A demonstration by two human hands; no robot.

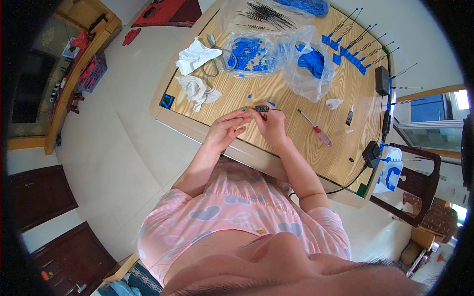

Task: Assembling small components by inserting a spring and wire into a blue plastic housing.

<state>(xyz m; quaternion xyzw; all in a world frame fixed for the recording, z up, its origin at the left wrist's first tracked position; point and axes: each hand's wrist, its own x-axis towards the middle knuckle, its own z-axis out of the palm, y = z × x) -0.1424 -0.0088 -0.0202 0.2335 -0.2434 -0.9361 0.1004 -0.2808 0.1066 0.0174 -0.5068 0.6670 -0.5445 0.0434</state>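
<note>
My right hand [271, 127] is closed around a dark coiled wire antenna [261, 108], its thin straight end sticking out to the right. My left hand [223, 130] meets it from the left, fingertips pinched at a tiny blue piece [244, 110]. Whether that piece is joined to the wire is too small to tell. A loose blue bit [249, 96] lies on the wooden table just beyond my fingers. Another blue scrap [271, 104] shows beside my right hand. Right of that hand rests a screwdriver [316, 128] with a clear reddish handle.
Farther back are a bag of small blue pieces [249, 53], a plastic bag with blue parts [311, 61], black coils [269, 17] and scissors [213, 58]. Crumpled tissues [197, 91] lie left. Coiled antennas stand along blue pieces [353, 60] and the right edge, near a black adapter [371, 154].
</note>
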